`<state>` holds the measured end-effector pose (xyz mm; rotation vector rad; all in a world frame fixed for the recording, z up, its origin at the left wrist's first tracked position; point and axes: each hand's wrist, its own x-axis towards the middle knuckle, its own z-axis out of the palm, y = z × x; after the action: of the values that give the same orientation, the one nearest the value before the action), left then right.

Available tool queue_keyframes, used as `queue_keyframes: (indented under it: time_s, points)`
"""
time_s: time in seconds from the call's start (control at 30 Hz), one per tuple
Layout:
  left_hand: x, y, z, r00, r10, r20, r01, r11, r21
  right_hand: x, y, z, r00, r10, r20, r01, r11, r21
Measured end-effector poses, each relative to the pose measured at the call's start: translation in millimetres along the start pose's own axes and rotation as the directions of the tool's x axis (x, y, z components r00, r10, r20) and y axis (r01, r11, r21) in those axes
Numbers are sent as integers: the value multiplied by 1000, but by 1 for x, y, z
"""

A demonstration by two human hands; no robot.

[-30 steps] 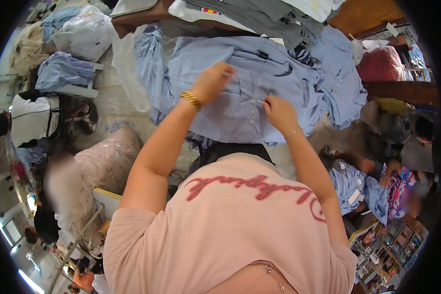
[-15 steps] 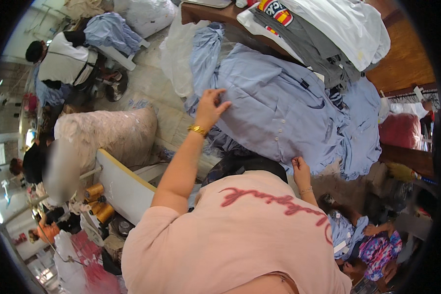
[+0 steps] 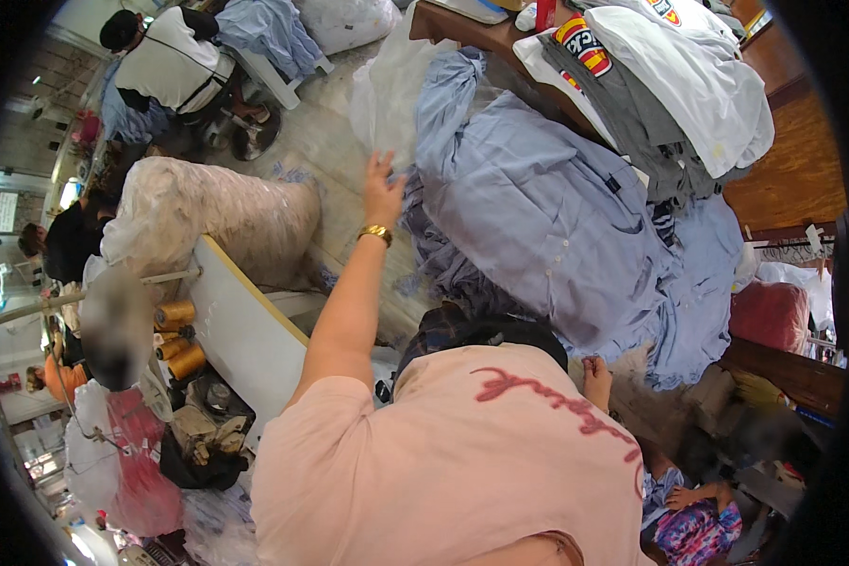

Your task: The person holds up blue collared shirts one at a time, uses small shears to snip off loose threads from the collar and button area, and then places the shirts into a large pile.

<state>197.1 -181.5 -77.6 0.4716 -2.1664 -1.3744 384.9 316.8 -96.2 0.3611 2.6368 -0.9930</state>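
Light-blue buttoned shirts [image 3: 538, 203] lie heaped in front of me, with the front buttons of the top one showing. My left hand [image 3: 384, 193], a gold bracelet at its wrist, is held just left of the heap. Its fingers are spread and nothing is in them. Close to my body, below the heap's near edge, my right hand [image 3: 596, 379] has its fingers curled closed. What they hold, if anything, cannot be made out. A dark checked cloth [image 3: 439, 330] shows between my shirt front and the heap.
Grey and white printed garments [image 3: 679, 85] lie stacked beyond the shirts. A large plastic-wrapped bundle [image 3: 226, 212] and a white board [image 3: 250, 325] with yellow edge stand left, near orange thread cones [image 3: 181, 349]. One co-worker [image 3: 179, 61] bends at far left; another [image 3: 698, 528] sits lower right.
My left hand has moved left off the shirts, its fingers spreading. My right hand has drawn back from the shirt's near edge toward my body. The whole view has shifted somewhat.
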Motion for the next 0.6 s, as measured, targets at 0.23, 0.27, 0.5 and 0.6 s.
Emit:
queue_keyframes:
  time_s: [0.23,0.27,0.5,0.6]
  points:
    - [59,-38,0,979,-159,127,121,956,267,28,-40,-51,976,-215,-29,207,963,-171]
    - [78,-46,-17,979,-204,21,180,903,390,35,-56,-67,980,-195,-40,184,964,-194]
    - [98,103,46,673,699,242,-684,463,563,95,-116,-89,906,-371,-205,345,926,-153]
    - [83,138,131,297,514,805,-531,790,-308,139,-142,-79,846,-517,-129,489,849,-199]
